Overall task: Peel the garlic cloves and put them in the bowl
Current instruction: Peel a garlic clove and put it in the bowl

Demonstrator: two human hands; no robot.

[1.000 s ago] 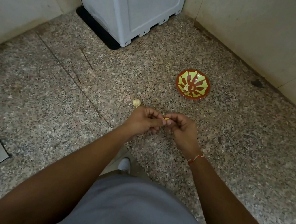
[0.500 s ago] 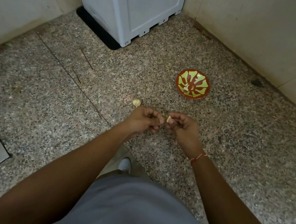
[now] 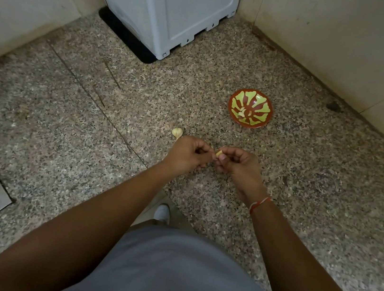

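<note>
A red-brown bowl (image 3: 250, 109) is showing a lime-green petal pattern fanning out from its centre, with pale cream peeled cloves (image 3: 243, 112) lying inside, on a floor (image 3: 304, 187) speckled in grey, brown and black granite flecks. A whitish garlic bulb (image 3: 177, 132) is lying near a light grey appliance (image 3: 166, 9) with a black base, against cream walls (image 3: 350, 44). A red-and-white thread band (image 3: 259, 203) is circling the wrist above grey clothing (image 3: 179, 275), and a yellowish garlic clove (image 3: 219, 153) is showing between the fingers.

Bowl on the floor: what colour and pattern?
Bowl: red-brown with yellow-green petal shapes radiating from the centre. Seen in the head view.
</note>
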